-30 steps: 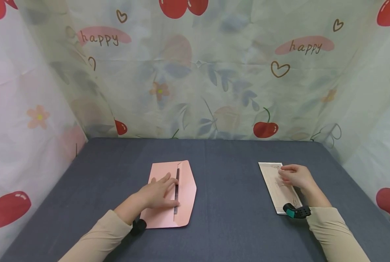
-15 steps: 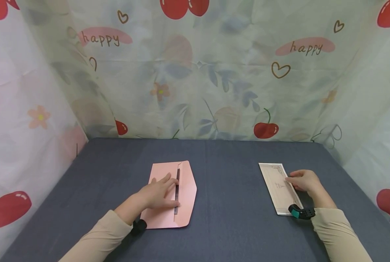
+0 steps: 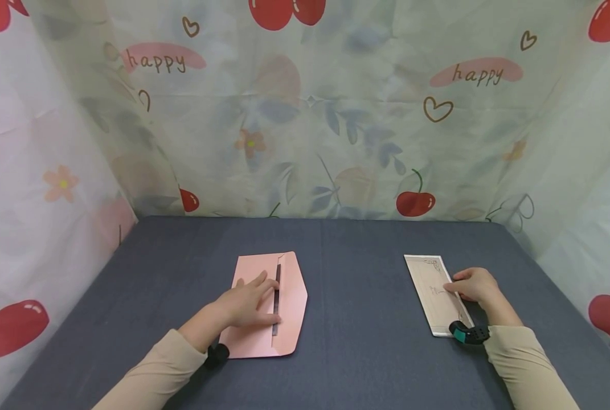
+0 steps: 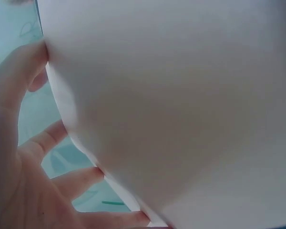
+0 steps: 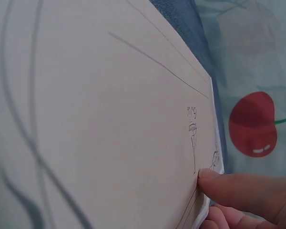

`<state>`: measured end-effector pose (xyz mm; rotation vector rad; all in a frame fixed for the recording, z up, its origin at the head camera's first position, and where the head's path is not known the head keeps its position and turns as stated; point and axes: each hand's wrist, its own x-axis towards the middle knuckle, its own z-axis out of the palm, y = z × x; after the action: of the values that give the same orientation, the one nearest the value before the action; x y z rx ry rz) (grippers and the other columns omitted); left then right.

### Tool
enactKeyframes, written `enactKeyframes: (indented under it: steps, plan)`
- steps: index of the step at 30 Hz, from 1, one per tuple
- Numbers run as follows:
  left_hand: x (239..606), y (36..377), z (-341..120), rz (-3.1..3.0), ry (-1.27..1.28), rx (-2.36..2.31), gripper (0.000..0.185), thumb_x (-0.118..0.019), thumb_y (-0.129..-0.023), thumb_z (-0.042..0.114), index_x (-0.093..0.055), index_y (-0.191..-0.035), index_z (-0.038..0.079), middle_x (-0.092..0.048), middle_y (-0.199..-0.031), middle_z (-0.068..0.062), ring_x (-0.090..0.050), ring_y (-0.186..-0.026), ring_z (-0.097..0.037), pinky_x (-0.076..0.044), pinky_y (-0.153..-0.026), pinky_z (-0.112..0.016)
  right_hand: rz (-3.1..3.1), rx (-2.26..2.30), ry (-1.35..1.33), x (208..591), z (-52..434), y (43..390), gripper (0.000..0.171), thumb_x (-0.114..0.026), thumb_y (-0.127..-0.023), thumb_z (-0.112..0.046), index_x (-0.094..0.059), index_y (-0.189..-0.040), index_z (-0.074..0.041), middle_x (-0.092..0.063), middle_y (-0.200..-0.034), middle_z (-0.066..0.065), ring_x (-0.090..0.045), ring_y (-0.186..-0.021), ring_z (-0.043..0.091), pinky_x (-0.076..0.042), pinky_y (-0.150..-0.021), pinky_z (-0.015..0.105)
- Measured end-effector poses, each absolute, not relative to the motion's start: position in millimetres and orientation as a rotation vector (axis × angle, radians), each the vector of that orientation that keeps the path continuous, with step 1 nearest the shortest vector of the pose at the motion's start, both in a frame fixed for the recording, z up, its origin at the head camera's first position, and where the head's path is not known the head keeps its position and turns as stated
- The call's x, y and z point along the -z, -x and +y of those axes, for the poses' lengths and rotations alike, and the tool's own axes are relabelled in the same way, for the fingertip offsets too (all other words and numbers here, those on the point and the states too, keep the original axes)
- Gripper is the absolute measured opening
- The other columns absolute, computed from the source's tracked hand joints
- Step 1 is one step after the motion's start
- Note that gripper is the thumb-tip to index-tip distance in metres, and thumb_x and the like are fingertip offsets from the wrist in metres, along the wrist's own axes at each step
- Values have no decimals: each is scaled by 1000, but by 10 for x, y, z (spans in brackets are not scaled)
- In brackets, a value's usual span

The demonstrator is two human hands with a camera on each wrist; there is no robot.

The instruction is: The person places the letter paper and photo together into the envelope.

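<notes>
A pink envelope (image 3: pixel 293 307) lies on the table left of centre, its pointed flap spread to the right. A narrow dark strip (image 3: pixel 276 302) runs along its mouth. My left hand (image 3: pixel 243 304) rests on the envelope with fingers spread, thumb and fingertips touching beside that strip. In the left wrist view the fingertips meet the edge of the pale paper (image 4: pixel 181 109). At the right lies a cream card (image 3: pixel 430 287) with fine line drawings. My right hand (image 3: pixel 476 286) pinches its right edge, thumb (image 5: pixel 243 191) on top and the other fingers partly hidden beneath.
Dark grey-blue cloth covers the table (image 3: pixel 356 319), with a wide stretch of it between envelope and card. Patterned curtains (image 3: pixel 310 114) with cherries and flowers stand behind and along both sides. Black straps with cameras (image 3: pixel 469 333) sit at the wrists.
My right hand has moved from over the card's upper right part to its right edge and now pinches it there. The left hand and the envelope have stayed put.
</notes>
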<state>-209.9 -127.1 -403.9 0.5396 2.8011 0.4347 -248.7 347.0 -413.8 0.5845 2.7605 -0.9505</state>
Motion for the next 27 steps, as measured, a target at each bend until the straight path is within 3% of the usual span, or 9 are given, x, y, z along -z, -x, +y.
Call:
enactKeyframes:
  steps: [12,27]
  plan:
    - [4060,2108,-1275,2803,-536,-423,60,-66,-78,55,-46,-128,28,-26,-154,-15,-36,-130,-52,-29,-104,-64,2774,915,-600,4106,3424,2465,28,-71,-79,-16,-62,-94,5,-57,-80,12,-53,-67,17,-41,-53,26]
    - [4072,2117,-1278,2808,-542,-396,62,-65,-79,56,-45,-130,28,-26,-154,-14,-37,-130,-51,-28,-106,-63,2768,993,-534,4132,3499,2485,25,-66,-82,-11,-63,-96,10,-60,-78,11,-53,-63,11,-45,-53,22]
